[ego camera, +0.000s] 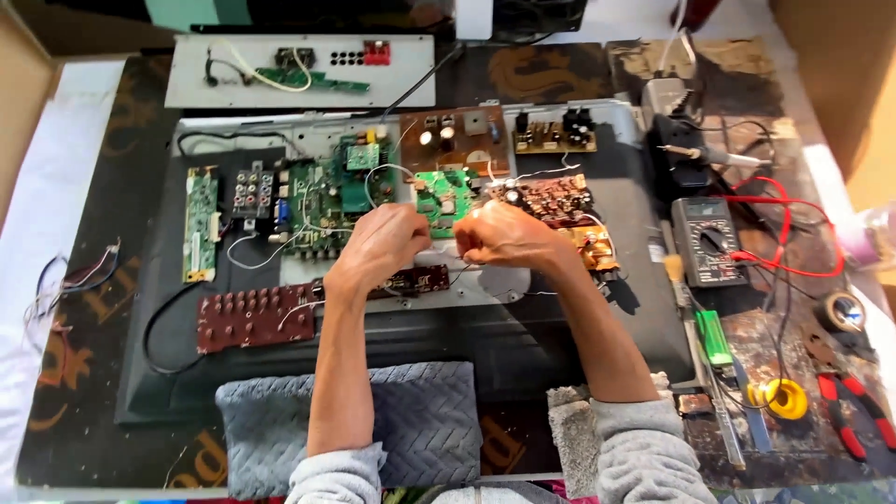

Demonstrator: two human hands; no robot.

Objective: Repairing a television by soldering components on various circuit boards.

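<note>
my left hand (385,238) and right hand (504,233) fisted, pinching thin white wire (446,245) over green board (443,198); better keep pull gentle, steady.

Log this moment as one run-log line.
left hand: fist, pinching thin white wire | right hand: fist, other end | under hands: green circuit board | right: multimeter
</note>
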